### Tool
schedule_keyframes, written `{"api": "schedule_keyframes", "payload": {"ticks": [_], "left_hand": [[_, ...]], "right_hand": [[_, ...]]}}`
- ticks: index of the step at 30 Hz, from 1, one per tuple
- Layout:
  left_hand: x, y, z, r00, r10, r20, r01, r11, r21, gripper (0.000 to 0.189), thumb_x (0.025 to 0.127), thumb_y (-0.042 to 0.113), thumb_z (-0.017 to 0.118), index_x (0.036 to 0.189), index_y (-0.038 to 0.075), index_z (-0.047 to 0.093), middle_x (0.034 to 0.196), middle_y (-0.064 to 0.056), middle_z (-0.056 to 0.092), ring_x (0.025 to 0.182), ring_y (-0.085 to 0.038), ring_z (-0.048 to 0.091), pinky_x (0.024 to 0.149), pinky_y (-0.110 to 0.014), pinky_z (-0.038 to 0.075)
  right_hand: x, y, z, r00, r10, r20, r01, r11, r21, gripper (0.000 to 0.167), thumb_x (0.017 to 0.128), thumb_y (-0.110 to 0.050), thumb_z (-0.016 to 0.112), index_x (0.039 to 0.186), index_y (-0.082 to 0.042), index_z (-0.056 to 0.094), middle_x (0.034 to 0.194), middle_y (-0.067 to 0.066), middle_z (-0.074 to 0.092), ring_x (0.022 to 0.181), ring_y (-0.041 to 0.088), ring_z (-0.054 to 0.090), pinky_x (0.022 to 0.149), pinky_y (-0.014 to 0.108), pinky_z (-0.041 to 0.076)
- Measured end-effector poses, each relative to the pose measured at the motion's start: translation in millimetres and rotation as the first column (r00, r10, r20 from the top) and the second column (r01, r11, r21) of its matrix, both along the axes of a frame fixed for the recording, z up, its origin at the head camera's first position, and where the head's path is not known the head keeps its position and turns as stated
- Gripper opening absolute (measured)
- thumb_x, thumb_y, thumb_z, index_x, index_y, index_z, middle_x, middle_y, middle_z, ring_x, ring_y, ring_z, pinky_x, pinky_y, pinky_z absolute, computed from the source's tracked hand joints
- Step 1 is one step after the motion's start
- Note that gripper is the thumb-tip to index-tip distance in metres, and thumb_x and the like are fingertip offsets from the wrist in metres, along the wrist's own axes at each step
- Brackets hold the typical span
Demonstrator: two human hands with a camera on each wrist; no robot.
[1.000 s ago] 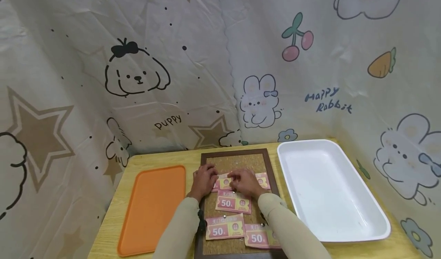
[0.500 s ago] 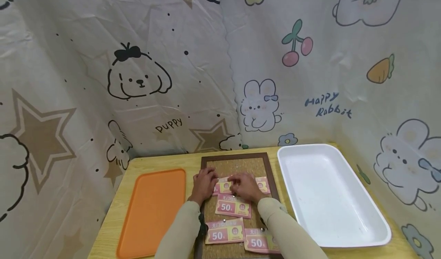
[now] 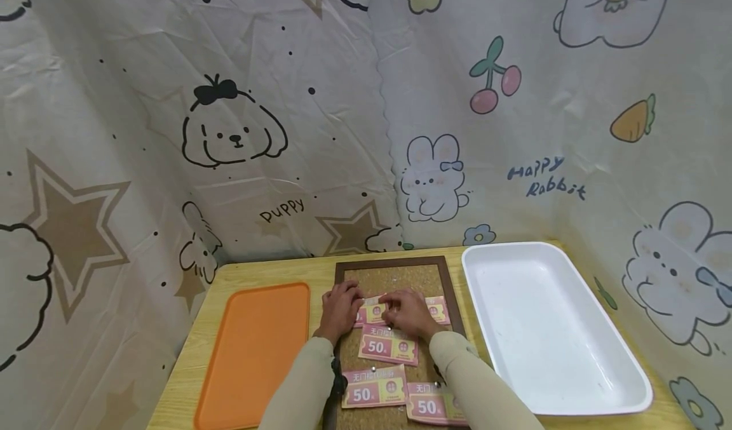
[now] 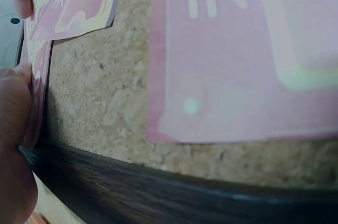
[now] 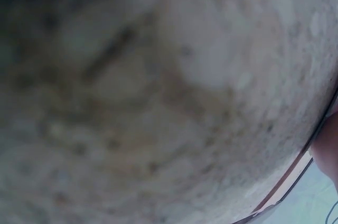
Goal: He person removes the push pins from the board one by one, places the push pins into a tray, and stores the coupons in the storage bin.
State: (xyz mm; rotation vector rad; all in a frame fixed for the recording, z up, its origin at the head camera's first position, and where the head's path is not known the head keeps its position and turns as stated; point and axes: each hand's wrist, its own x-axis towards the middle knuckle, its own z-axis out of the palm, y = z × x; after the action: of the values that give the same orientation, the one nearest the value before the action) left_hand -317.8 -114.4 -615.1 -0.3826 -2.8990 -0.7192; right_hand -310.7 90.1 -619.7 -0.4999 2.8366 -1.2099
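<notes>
On the brown-framed cork board [image 3: 403, 277], my left hand [image 3: 340, 309] holds the left end of a pink and yellow "50" coupon [image 3: 373, 314]. Its thumb [image 4: 13, 97] rests along the coupon's edge in the left wrist view. My right hand [image 3: 409, 312] curls over the same coupon, thumb and fingers pinching at its upper part; its palm side is hidden. A second coupon [image 3: 439, 309] pokes out to the right of that hand. Below lie a middle coupon [image 3: 387, 346], a lower left coupon [image 3: 374, 387] and a lower right coupon [image 3: 427, 404], partly covered by my right sleeve.
Small round pins [image 3: 373, 369] sit at the upper edges of the lower coupons. Left of the board is an orange tray [image 3: 254, 354]; on the right stands a deep white tray [image 3: 549, 328]. The wooden table [image 3: 269, 268] ends at a printed curtain [image 3: 320, 163].
The head view has tilted slightly, so the whole scene sits a little lower. Both hands keep nearly the same place at the upper coupon.
</notes>
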Motion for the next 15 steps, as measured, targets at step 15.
{"api": "schedule_keyframes", "payload": {"ticks": [15], "left_hand": [[-0.6, 2.2, -1.0, 1.000, 0.013, 0.009, -0.013, 1.000, 0.006, 0.011, 0.097, 0.024, 0.057, 0.097, 0.018, 0.067, 0.139, -0.004, 0.054, 0.128, -0.029, 0.046, 0.102, -0.058, 0.030]], "right_hand": [[-0.7, 0.5, -0.6, 0.999, -0.023, 0.040, 0.023, 1.000, 0.002, 0.027, 0.080, -0.024, 0.070, 0.107, -0.025, 0.073, 0.082, -0.016, 0.060, 0.088, 0.011, 0.049, 0.094, 0.044, 0.032]]}}
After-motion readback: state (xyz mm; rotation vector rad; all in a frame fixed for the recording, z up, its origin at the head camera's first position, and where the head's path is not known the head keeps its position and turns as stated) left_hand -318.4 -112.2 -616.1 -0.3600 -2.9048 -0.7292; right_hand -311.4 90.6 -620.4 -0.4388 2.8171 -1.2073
